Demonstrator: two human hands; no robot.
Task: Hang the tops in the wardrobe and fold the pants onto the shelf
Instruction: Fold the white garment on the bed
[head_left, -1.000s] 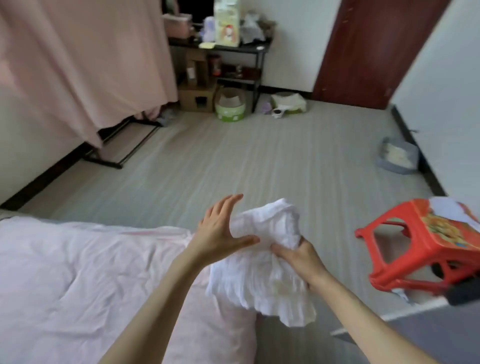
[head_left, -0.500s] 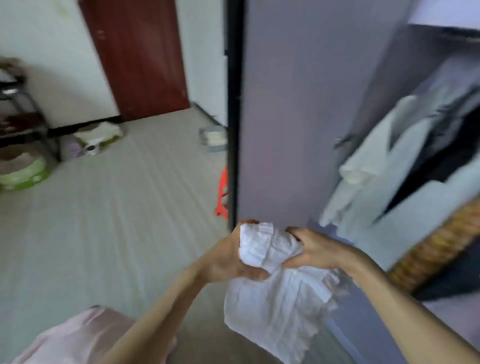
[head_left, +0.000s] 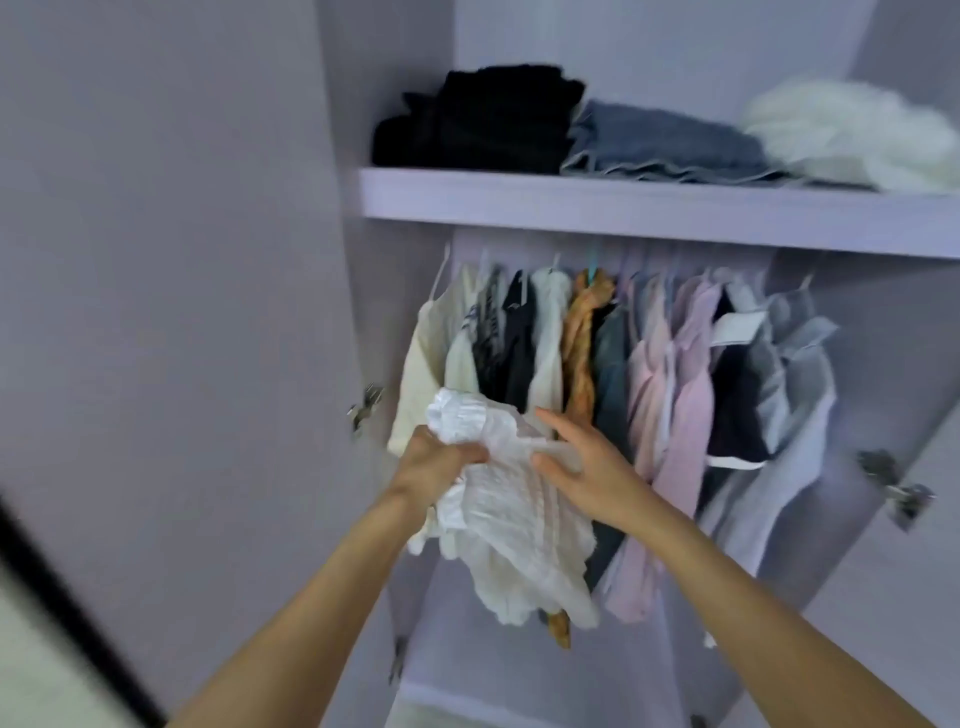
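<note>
I hold a white ruffled garment (head_left: 511, 525), loosely bundled, in front of the open wardrobe. My left hand (head_left: 434, 467) grips its upper bunched end. My right hand (head_left: 587, 470) lies with straight fingers against its right side. Above runs the lilac shelf (head_left: 623, 208) with folded black (head_left: 478, 122), blue denim (head_left: 660, 143) and fluffy white (head_left: 852, 132) items on it. Under the shelf hang several tops (head_left: 623, 374) on hangers, packed close in a row.
The wardrobe's left door (head_left: 171, 312) stands open beside my left arm, with a metal hinge (head_left: 366, 408) on its edge. Another hinge (head_left: 898, 486) sits on the right door. A lower board (head_left: 467, 701) shows beneath the hanging clothes.
I have turned from the bed and floor to face the open wardrobe. The white garment came along, raised toward the hanging row. My right hand has loosened from a grip to flat fingers.
</note>
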